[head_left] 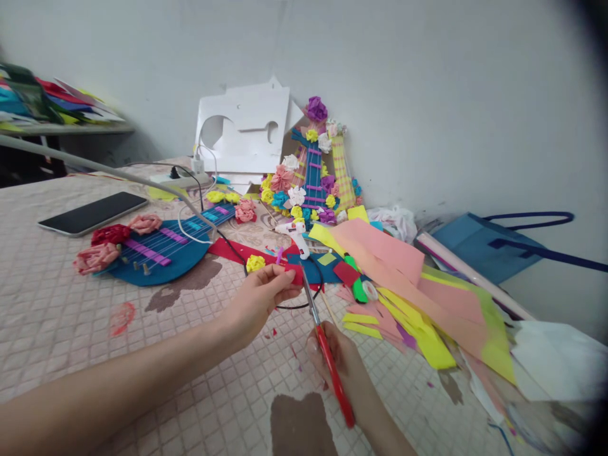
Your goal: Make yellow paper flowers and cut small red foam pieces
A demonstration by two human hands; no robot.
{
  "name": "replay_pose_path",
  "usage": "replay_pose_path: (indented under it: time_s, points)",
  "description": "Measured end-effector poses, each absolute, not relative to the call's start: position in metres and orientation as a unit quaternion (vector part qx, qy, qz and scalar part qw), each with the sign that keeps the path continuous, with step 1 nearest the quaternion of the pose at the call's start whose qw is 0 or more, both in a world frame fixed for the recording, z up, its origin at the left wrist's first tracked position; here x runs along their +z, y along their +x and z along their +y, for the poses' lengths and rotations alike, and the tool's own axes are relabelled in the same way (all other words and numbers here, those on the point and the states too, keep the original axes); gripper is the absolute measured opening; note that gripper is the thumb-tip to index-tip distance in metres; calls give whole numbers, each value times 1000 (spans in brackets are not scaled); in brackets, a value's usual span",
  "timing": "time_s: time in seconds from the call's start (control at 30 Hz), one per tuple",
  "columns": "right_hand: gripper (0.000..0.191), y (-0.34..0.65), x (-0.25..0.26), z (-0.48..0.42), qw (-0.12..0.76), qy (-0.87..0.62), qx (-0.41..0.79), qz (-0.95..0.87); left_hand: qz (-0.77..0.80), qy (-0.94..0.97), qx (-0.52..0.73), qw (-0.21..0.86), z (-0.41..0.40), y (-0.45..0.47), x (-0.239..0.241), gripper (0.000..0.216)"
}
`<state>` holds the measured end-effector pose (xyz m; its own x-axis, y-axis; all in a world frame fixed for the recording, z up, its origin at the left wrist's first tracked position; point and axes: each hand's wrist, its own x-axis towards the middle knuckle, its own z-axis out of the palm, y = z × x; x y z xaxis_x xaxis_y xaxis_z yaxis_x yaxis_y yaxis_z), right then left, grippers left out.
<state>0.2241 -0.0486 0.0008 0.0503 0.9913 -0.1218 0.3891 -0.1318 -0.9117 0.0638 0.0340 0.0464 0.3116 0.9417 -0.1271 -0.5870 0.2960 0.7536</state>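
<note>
My left hand [259,297] pinches a small piece of red paper or felt [295,273] between thumb and fingers. In my right hand [339,358] are scissors with red handles [332,373], their blades [311,301] pointing away from me at the red piece's right edge. Just beyond lies a white glue gun [293,233] with a black cord. A yellow paper flower [255,263] rests left of it, near a red strip [230,250]. To the left is a blue guitar-shaped craft [175,253] with purple strips, strings and paper roses. Small red scraps dot the tablecloth.
A phone [92,212] lies at the left, near a power strip [183,180] with cables. Flower-covered crafts [311,171] and white cut-out boards [242,126] lean on the wall. Coloured paper sheets [380,250] and a blue bag [489,244] fill the right side.
</note>
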Motion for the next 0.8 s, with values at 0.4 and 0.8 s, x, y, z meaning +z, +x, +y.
replay_pose_path:
  time_s: [0.4, 0.8]
  points:
    - [24, 224, 7, -49, 363, -611, 414, -568, 286, 302, 511, 752, 33, 64, 47, 25]
    - [22, 223, 14, -51, 342, -619, 393, -587, 288, 304, 511, 751, 32, 64, 47, 26]
